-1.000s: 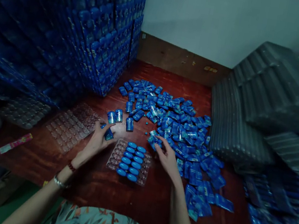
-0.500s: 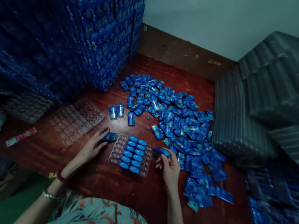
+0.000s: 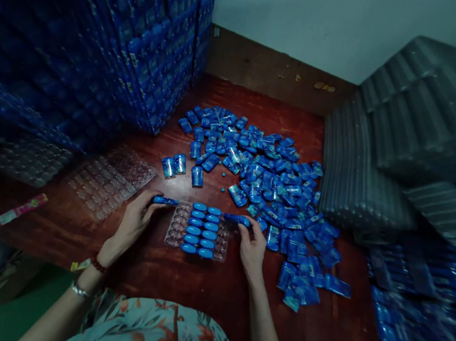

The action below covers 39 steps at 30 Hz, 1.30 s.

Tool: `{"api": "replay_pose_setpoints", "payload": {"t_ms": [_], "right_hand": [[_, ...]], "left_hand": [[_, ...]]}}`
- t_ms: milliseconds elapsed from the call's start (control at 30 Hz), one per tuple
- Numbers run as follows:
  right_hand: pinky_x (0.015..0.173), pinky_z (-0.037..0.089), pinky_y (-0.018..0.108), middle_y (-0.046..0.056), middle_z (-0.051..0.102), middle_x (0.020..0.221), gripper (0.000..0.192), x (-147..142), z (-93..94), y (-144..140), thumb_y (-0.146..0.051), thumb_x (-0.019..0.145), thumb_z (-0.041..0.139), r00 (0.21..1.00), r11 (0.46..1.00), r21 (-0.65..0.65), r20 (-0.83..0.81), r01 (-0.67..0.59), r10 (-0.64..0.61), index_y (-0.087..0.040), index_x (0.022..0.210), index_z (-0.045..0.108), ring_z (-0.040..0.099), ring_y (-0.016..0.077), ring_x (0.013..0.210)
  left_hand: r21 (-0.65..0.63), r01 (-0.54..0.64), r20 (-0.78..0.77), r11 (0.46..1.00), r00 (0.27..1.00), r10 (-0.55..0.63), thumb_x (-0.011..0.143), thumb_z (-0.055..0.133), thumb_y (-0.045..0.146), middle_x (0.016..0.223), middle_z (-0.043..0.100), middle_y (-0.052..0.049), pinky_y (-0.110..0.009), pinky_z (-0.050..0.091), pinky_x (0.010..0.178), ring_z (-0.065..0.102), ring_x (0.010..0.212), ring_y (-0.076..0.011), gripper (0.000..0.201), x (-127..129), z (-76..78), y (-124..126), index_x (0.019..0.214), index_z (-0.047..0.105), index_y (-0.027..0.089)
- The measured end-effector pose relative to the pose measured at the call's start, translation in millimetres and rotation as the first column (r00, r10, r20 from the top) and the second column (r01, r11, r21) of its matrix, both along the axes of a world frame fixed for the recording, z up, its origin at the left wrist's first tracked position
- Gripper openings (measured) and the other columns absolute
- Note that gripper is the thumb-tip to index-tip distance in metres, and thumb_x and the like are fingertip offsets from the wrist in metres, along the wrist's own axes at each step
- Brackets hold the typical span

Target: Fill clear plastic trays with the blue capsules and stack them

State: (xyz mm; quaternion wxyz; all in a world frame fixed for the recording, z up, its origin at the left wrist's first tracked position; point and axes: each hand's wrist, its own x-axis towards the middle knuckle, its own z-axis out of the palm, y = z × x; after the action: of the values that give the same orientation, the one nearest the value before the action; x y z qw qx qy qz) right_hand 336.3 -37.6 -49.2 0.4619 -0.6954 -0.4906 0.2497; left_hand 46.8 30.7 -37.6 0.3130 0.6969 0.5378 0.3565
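In front of me a clear plastic tray (image 3: 177,226) with moulded hollows lies on the red-brown table (image 3: 184,289). Two columns of blue packets stand on edge along its middle; the hollows at both sides show bare. My left hand (image 3: 134,218) pinches a flat blue packet (image 3: 164,200) by its end, at the tray's upper left corner. At the upper right corner my right hand (image 3: 252,245) grips another blue packet (image 3: 237,219), its tip reaching over the tray edge. Beyond the tray a loose heap of blue packets (image 3: 268,180) spreads out.
Tall stacks of filled blue trays (image 3: 153,45) rise at the left. Stacked clear trays (image 3: 358,158) stand at the right, with blue packs (image 3: 413,321) below. Another clear tray (image 3: 109,182) and a pink-and-white strip (image 3: 22,209) lie at the left. A wall closes the back.
My left hand has lifted and turned its packet on edge, bringing it to the tray. My right hand has moved left with its packet, up to the tray's right side. The view has shifted slightly.
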Motion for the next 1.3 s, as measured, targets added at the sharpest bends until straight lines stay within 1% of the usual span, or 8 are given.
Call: {"api": "replay_pose_setpoints", "payload": {"t_ms": [267, 600, 767, 900, 1000, 1133, 1200, 1300], "right_hand": [[0.078, 0.047, 0.033, 0.007, 0.064, 0.092, 0.022, 11, 6.3, 14, -0.027, 0.091, 0.04, 0.878, 0.934, -0.022, 0.334, -0.357, 0.343, -0.018, 0.102, 0.057, 0.06, 0.0194, 0.084], [0.08, 0.04, 0.03, 0.01, 0.064, 0.094, 0.018, -3, 50.3, 27, -0.013, 0.092, 0.039, 0.454, 0.75, -0.525, 0.597, -0.401, 0.661, -0.014, 0.098, 0.056, 0.058, 0.0197, 0.088], [0.074, 0.042, 0.026, 0.006, 0.067, 0.094, 0.022, 10, 55.6, 26, -0.03, 0.094, 0.041, 0.55, 0.727, -0.491, 0.478, -0.479, 0.685, -0.018, 0.104, 0.057, 0.062, 0.0178, 0.087], [0.08, 0.044, 0.028, 0.006, 0.064, 0.108, 0.029, 27, 47.1, 42, -0.033, 0.095, 0.035, 0.733, 0.895, -0.368, 0.531, -0.253, 0.425, -0.021, 0.111, 0.056, 0.061, 0.0187, 0.097], [0.08, 0.045, 0.031, 0.011, 0.061, 0.109, 0.032, 19, 38.9, 63, -0.034, 0.091, 0.044, 0.64, 0.92, -0.383, 0.688, -0.08, 0.342, -0.017, 0.118, 0.052, 0.058, 0.0225, 0.1], [0.078, 0.047, 0.034, 0.017, 0.059, 0.107, 0.033, -7, 30.7, 80, -0.021, 0.085, 0.05, 0.504, 0.874, -0.485, 0.754, -0.005, 0.422, -0.011, 0.117, 0.051, 0.057, 0.026, 0.099], [0.081, 0.046, 0.036, 0.018, 0.059, 0.107, 0.033, -9, 27.8, 78, -0.015, 0.085, 0.044, 0.573, 0.889, -0.457, 0.725, -0.017, 0.383, -0.01, 0.117, 0.05, 0.057, 0.0259, 0.1], [0.084, 0.046, 0.036, 0.015, 0.06, 0.11, 0.036, 9, 26.0, 57, -0.02, 0.088, 0.038, 0.809, 0.954, -0.281, 0.532, -0.109, 0.249, -0.012, 0.123, 0.044, 0.058, 0.0231, 0.101]], "left_hand": [[0.081, 0.283, -0.093, 0.956, 0.957, -0.276, 0.09, 0.039, 0.016, 0.095, 0.061, -0.005, -0.027, 0.049, 0.077, 0.059, 0.085, -0.0152, 0.023, 27, -1.8, 7, 0.107, 0.054, 0.018], [0.038, 0.63, -0.514, 0.776, 0.678, -0.525, 0.09, 0.036, 0.012, 0.086, 0.053, -0.004, -0.025, 0.043, 0.069, 0.052, 0.077, -0.0151, 0.025, 30, 11.3, 32, 0.104, 0.056, 0.02], [-0.018, 0.637, -0.459, 0.771, 0.68, -0.572, 0.092, 0.038, 0.018, 0.093, 0.058, -0.006, -0.026, 0.044, 0.073, 0.056, 0.084, -0.017, 0.023, 27, 16.3, 38, 0.104, 0.058, 0.019], [0.054, 0.605, -0.295, 0.794, 0.769, -0.567, 0.094, 0.04, 0.035, 0.115, 0.057, -0.007, -0.031, 0.043, 0.09, 0.054, 0.105, -0.0197, 0.03, 26, 20.9, 59, 0.114, 0.057, 0.021], [0.052, 0.402, -0.246, 0.914, 0.892, -0.378, 0.094, 0.037, 0.037, 0.108, 0.059, -0.008, -0.031, 0.043, 0.089, 0.057, 0.098, -0.0189, 0.034, 45, 20.7, 85, 0.115, 0.057, 0.018], [-0.048, 0.251, -0.423, 0.967, 0.872, -0.248, 0.079, 0.064, 0.038, 0.105, 0.058, -0.014, -0.039, 0.044, 0.086, 0.057, 0.096, -0.0272, 0.042, 83, 9.8, 112, 0.11, 0.058, 0.011], [-0.07, 0.246, -0.429, 0.967, 0.868, -0.252, 0.071, 0.072, 0.031, 0.105, 0.057, -0.015, -0.038, 0.046, 0.083, 0.058, 0.092, -0.0275, 0.043, 93, 5.4, 118, 0.106, 0.059, 0.01], [-0.071, 0.265, -0.39, 0.962, 0.88, -0.271, 0.07, 0.071, 0.023, 0.101, 0.058, -0.011, -0.034, 0.047, 0.082, 0.058, 0.089, -0.0227, 0.036, 87, 7.8, 115, 0.102, 0.059, 0.013]]}}
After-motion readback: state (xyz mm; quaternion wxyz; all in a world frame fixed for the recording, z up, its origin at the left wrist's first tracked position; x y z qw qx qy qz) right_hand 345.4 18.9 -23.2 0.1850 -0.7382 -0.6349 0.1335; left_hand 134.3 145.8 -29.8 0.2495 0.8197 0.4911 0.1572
